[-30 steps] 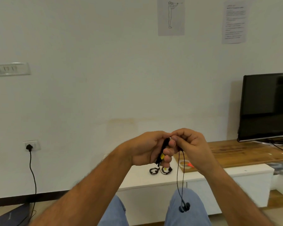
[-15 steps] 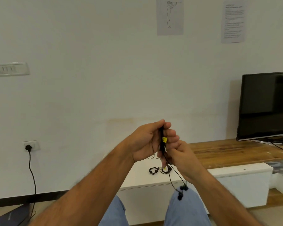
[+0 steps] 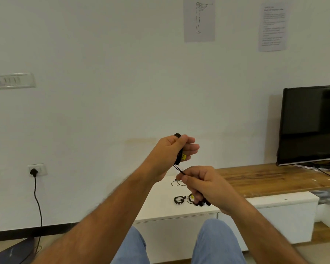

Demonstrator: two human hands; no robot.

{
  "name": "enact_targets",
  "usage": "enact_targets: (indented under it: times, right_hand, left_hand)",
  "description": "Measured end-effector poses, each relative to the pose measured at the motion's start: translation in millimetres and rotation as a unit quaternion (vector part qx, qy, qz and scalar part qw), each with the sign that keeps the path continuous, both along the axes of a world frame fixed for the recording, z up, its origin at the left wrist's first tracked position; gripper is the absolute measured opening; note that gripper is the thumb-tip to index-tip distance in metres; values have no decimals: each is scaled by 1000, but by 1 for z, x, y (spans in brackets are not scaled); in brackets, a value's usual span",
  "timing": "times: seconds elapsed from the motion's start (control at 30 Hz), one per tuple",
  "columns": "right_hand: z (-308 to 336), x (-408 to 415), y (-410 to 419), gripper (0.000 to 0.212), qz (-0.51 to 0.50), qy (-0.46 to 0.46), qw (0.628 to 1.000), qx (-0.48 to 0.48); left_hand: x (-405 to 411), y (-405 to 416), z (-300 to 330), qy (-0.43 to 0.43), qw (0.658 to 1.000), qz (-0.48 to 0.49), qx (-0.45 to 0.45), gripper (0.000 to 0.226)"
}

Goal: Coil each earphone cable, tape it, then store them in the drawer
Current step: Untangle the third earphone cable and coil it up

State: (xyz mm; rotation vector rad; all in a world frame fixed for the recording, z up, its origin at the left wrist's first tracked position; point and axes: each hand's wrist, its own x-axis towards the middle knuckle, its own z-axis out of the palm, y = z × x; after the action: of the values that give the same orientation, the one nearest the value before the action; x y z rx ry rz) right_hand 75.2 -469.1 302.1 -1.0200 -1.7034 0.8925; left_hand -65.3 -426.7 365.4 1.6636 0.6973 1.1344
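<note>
White wall fills most of the head view, with a low white cabinet (image 3: 160,212) along it and a wooden top (image 3: 265,180) running right under a dark television (image 3: 311,124), whose right side is cut off by the frame edge.

From my remote seat I see the left hand (image 3: 171,155) raised, its fingers curled round a bundle of black earphone cable (image 3: 180,156). Most of that coil is hidden inside the palm; only a dark loop above the thumb, a strip along the finger edge and a small yellow tag show. A thin strand runs down from it to the right hand (image 3: 206,185), where thumb and forefinger pinch it. The remaining right fingers are curled, and the black earbuds (image 3: 202,203) poke out below them, blurred, so I cannot tell how they are held.

On the cabinet top lie two coiled earphones (image 3: 179,199), side by side; the right one is partly covered by the right hand. Behind them sits a loose thin cable loop (image 3: 176,183), too faint to follow.

Two sheets of paper (image 3: 199,20) hang on the wall, their print unreadable. A black plug (image 3: 34,171) sits in a socket at lower left.
</note>
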Motion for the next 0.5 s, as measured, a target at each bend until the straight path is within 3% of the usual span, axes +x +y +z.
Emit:
enact_targets:
  times: [0.13, 0.2, 0.33, 0.5]
  right_hand:
    - [3, 5, 1, 13, -30, -52, 998, 19]
    - [2, 7, 1, 13, -71, -129, 986, 79]
    - [7, 13, -2, 14, -124, -297, 920, 224]
    - [9, 16, 0, 19, -134, -337, 865, 347]
  left_hand:
    - [-3, 5, -5, 78, 996, 49, 14, 31]
    - [-4, 5, -9, 151, 987, 51, 3, 32]
    - [-6, 5, -15, 295, 954, 18, -45, 42]
    - [-7, -4, -14, 346, 920, -83, -162, 33]
